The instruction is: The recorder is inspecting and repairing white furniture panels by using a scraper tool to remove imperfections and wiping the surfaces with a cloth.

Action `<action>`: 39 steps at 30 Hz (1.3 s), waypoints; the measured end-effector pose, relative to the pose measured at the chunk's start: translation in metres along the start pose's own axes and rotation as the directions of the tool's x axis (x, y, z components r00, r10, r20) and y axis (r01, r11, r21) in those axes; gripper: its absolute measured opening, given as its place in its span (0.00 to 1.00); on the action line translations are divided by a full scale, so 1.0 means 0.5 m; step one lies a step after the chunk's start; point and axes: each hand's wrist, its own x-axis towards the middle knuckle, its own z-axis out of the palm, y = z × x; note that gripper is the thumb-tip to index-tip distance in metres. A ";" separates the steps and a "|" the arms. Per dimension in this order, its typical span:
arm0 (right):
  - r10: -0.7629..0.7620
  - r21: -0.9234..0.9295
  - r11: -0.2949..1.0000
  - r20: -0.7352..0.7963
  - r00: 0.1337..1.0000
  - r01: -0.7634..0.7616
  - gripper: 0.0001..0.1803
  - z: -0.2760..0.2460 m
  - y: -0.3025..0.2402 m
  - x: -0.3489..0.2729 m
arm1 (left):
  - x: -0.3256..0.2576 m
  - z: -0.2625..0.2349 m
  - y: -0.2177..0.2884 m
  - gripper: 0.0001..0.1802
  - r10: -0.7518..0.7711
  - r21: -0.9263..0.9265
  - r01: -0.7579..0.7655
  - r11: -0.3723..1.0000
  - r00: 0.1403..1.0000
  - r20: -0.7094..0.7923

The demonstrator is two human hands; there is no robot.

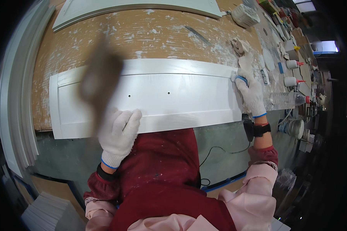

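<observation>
The white panel (150, 100) lies lengthwise across mid-frame. The left hand (119, 134) grips a blurred brown tool (100, 77) over its left part (motion-smeared); the right hand (250, 92) clasps its right end.

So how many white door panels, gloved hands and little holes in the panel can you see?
White door panels: 2, one under the hands and one at the far edge
Gloved hands: 2, left hand, right hand
Little holes in the panel: 2
Total: 6
</observation>
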 end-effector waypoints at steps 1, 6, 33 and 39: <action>-0.025 0.008 1.000 -0.028 0.999 0.025 0.18 0.001 0.002 -0.002 | 0.000 -0.003 0.000 0.23 -0.004 0.005 0.004 1.000 1.000 0.030; 0.172 0.198 0.965 0.018 0.985 -0.172 0.18 -0.009 0.005 -0.013 | 0.002 -0.011 0.005 0.23 0.015 0.025 -0.017 1.000 0.997 0.079; 0.112 0.622 0.758 0.173 0.979 -0.196 0.27 0.047 -0.100 -0.141 | -0.082 -0.082 -0.009 0.22 -0.448 -0.455 0.872 -0.180 0.339 0.827; -0.042 0.709 0.692 0.232 0.972 -0.139 0.31 0.117 -0.242 -0.156 | -0.037 -0.109 -0.012 0.19 -0.428 -0.316 0.903 0.292 0.419 0.801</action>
